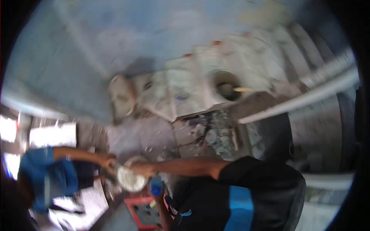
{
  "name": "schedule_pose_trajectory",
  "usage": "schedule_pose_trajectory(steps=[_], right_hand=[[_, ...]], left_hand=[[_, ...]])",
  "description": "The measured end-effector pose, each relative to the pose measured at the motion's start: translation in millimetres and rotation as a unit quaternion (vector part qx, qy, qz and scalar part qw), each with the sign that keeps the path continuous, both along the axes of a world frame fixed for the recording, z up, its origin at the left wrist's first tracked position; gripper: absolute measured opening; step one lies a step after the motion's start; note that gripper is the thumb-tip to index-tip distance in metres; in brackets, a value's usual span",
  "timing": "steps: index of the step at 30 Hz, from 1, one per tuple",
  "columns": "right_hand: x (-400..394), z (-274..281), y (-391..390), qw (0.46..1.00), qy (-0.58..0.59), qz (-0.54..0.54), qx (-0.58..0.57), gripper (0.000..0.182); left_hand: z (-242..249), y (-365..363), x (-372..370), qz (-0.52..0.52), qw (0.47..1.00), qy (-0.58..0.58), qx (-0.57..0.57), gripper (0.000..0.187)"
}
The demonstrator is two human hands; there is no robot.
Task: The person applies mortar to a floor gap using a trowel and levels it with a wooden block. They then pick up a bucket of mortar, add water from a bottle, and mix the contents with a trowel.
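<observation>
Motion blur covers the view. At the lower centre, my right hand (142, 168) reaches from a black sleeve to the rim of a round container (132, 180) with pale contents. Its fingers look closed, but what they grip is too blurred to make out. Just below, my left hand (159, 195) is wrapped round a blue-topped object (156, 186). From the left, a co-worker's hand (110, 162) touches or nearly touches the container's far side.
A person in a blue shirt (63, 177) is at the left. White sacks (185, 90) line the blue wall, with a round bucket (226, 85) among them. Rubble (217, 134) lies on the floor. A red-edged crate (142, 211) stands below the container.
</observation>
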State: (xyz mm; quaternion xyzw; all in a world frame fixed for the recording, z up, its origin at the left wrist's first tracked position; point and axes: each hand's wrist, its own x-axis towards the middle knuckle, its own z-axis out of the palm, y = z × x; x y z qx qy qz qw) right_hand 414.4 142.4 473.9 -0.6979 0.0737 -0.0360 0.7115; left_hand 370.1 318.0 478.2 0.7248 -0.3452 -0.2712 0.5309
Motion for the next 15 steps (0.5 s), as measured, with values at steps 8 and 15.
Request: schedule_pose_trajectory(steps=[8,15], right_hand=[[83,87,0,0.962,0.061,0.024,-0.266,0.042],[-32,130,-94,0.892,-0.097,-0.259,-0.358,0.034]], left_hand=[[52,-23,33,0.017,0.999,-0.038,0.005,0.059],[39,-75,23,-0.129,0.992,-0.012,0.002,0.054]])
